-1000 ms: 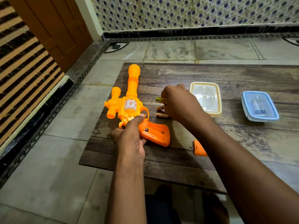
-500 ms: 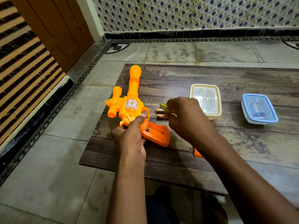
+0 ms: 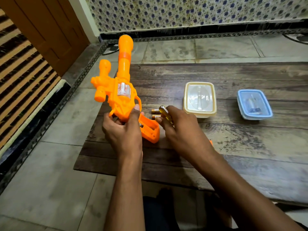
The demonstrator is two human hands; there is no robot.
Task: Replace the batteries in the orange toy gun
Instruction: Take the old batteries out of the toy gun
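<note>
Just right of the toy gun (image 3: 122, 95), held by the left hand (image 3: 124, 130), two batteries (image 3: 155, 113) lie crosswise on the worktop (image 3: 233, 139). The right hand (image 3: 180, 129) (gripping a yellow-handled tool (image 3: 164, 110)) is nearer them; the open grip compartment (image 3: 149, 130) faces it.

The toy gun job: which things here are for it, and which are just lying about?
For the job: gun, in the left hand; screwdriver, in the right hand; two batteries.
Lying about: cream box; blue box.
</note>
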